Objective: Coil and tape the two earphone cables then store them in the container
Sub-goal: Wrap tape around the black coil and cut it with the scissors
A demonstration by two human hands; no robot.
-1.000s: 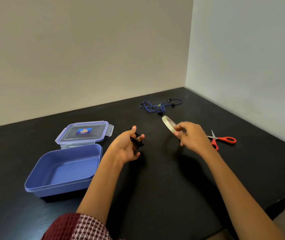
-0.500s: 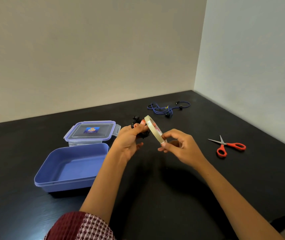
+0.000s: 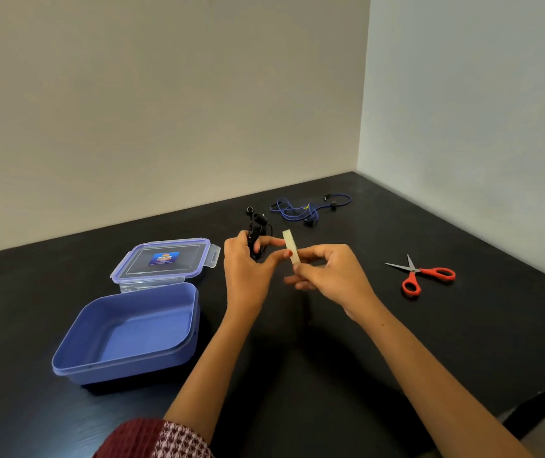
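Black coil in the left hand, tape in the right

Both hands meet above the middle of the black table [image 3: 463,325]. The left hand [image 3: 248,269] grips the black earphones [image 3: 256,231], its fingers curled round the bundled cable. The bundle stands upright out of the fist, with an earbud and a loop of cable showing above the knuckles. Two fingers of that hand reach to the right, and the tip of one touches the tape [image 3: 290,247].

The right hand [image 3: 327,276] pinches the tape roll between thumb and fingers. The roll is seen almost edge-on, tilted, its upper end leaning to the left. Whether a strip has been pulled free cannot be told.

The blue earphones [image 3: 307,209] lie loose and uncoiled on the table, beyond the hands and near the far wall corner. The blue box [image 3: 132,368] sits open on the table left of the left forearm, and only its bare floor shows. Its lid [image 3: 165,259] lies flat just behind it, a small label at its middle. Red-handled scissors [image 3: 420,276] rest on the table to the right, well apart from the right hand, blades pointing left. A dark red patterned sleeve [image 3: 158,439] shows at the bottom edge
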